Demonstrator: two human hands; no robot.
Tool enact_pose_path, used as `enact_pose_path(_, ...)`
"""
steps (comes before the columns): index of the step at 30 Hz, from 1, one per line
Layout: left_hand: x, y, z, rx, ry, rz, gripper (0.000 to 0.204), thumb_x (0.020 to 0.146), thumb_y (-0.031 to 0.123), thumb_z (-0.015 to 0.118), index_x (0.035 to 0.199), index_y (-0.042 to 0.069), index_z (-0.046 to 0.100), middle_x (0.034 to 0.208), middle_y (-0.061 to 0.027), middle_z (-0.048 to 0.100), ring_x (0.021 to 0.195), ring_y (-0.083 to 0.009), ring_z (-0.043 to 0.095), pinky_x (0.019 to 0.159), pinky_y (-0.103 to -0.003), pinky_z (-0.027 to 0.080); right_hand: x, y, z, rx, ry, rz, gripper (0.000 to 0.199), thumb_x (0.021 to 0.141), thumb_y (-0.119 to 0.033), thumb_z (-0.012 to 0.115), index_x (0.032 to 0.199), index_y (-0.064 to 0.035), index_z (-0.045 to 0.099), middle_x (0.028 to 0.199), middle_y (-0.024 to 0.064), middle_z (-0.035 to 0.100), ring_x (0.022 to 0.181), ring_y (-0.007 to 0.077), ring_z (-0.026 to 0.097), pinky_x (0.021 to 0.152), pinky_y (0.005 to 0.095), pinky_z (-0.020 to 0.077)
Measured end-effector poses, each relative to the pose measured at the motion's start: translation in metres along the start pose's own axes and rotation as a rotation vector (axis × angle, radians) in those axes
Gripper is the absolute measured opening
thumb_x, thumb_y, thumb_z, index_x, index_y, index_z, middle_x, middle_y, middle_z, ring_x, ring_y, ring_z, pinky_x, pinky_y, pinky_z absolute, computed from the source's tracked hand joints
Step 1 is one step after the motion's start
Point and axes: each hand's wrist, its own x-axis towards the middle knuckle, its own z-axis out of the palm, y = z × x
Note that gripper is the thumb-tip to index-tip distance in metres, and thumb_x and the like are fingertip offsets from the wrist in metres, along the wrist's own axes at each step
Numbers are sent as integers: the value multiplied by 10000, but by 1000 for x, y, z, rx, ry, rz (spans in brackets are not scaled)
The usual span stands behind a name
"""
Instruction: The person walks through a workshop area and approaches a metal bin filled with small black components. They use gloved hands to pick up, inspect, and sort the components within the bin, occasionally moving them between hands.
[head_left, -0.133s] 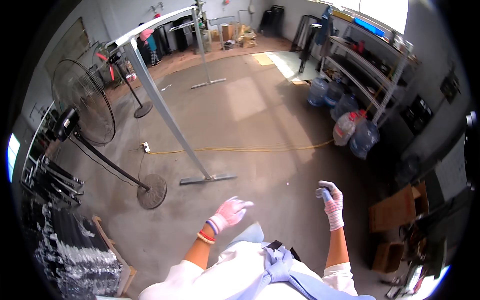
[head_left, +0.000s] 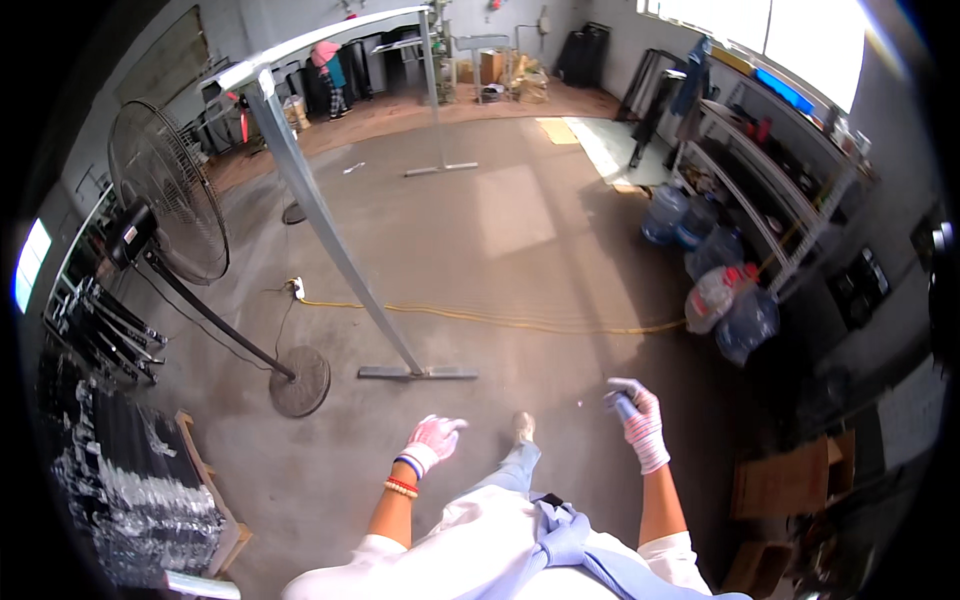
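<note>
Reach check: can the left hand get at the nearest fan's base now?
Probably not without moving closer: a stretch of floor separates the left hand from the fan's base, though nothing visible blocks it.

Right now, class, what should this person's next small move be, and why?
I'd suggest a short step angled right: the beige shoe points forward, and the flat foot bar of the tall grey metal frame lies ahead to its left, so veering right would probably keep clear of it.
</note>
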Motion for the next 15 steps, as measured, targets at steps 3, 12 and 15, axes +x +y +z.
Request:
enact_pose_path(3, 70, -38, 3, -165, 27, -288, 269, 801, 151, 467, 1026, 165, 613, 929, -124, 634, 903, -279, 579, 805, -398, 462, 71, 45, 3, -50, -136, 160, 249, 805, 53, 489, 1017, -8, 603, 823, 48, 630, 757, 114, 594, 713, 248, 474)
enact_pose_path(12, 409, -13, -85, -96, 177, 218, 277, 811, 169, 471, 1065, 153, 581, 953, -120, 628, 914, -311, 563, 904, -418, 400, 297, 36, -51, 155, 29, 179, 222, 828, -17, 493, 1025, 31, 585, 820, 97, 626, 735, 167, 620, 719, 298, 507)
enact_pose_path(15, 519, 51, -123, -358, 200, 600, 375, 834, 176, 469, 1202, 111, 499, 1001, -158, 583, 945, -328, 539, 907, -395, 401, 370, 39, -80, 163, 201, 94, 222, 841, -62, 511, 1027, 33, 583, 810, 107, 626, 731, 178, 625, 716, 307, 513)
